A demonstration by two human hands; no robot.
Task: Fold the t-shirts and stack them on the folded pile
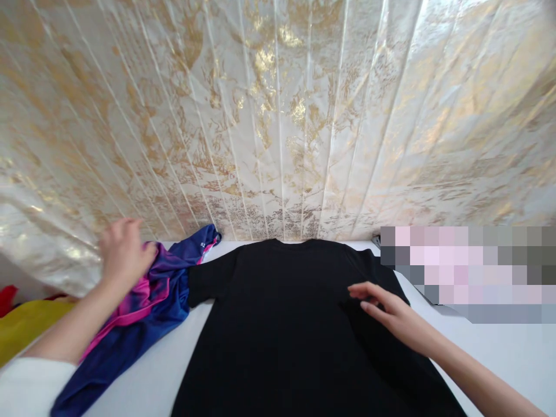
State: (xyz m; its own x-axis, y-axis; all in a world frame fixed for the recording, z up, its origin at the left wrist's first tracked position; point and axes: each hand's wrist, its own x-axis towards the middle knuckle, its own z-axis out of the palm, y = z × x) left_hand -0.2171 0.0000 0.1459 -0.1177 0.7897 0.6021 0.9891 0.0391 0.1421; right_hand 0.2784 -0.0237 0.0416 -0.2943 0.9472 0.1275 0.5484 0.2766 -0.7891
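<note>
A black T-shirt (282, 330) lies spread flat on the white table (147, 376), collar toward the wall. My right hand (386, 313) rests on its right shoulder area, fingers stretched out and flat on the cloth. My left hand (121, 252) sits on top of a crumpled blue, purple and pink garment (143, 313) at the table's left, next to the black shirt's left sleeve. Its fingers are curled and look closed on that fabric.
A white and gold patterned curtain (278, 116) hangs right behind the table. Yellow cloth (30, 327) and a bit of red cloth (6, 298) lie at the far left. A blurred-out patch covers something at the right.
</note>
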